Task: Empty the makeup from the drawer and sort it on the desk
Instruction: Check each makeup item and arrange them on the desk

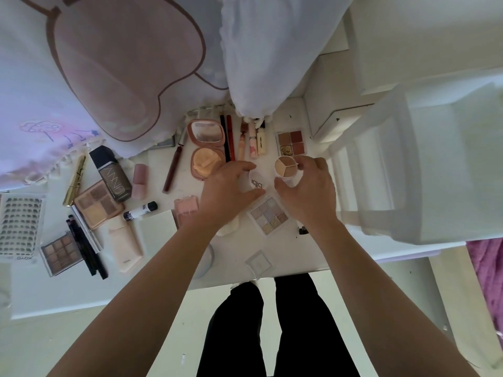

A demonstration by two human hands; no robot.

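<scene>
My right hand point(307, 191) grips a small round white pot point(287, 167) with three beige concealer shades showing on top. My left hand point(228, 191) holds a round white lid point(257, 183) with black lettering, fingers curled round its edge. Both are over the middle of the white desk point(307, 254). A pale nine-pan palette point(268, 214) lies just below the hands. An open pink powder compact point(205, 148) lies to the left. A four-pan brown palette point(291, 142) sits behind the pot. Pencils point(228, 137) and small tubes point(253, 140) lie in a row at the back.
At the left lie a grey foundation bottle point(113, 172), beige palettes point(98, 205), a gold mascara point(74, 180), black pencils point(85, 248), a lash tray point(19, 227) and a brown liner point(172, 170). White fabric hangs at the back. A clear square case point(257, 263) sits near the front edge.
</scene>
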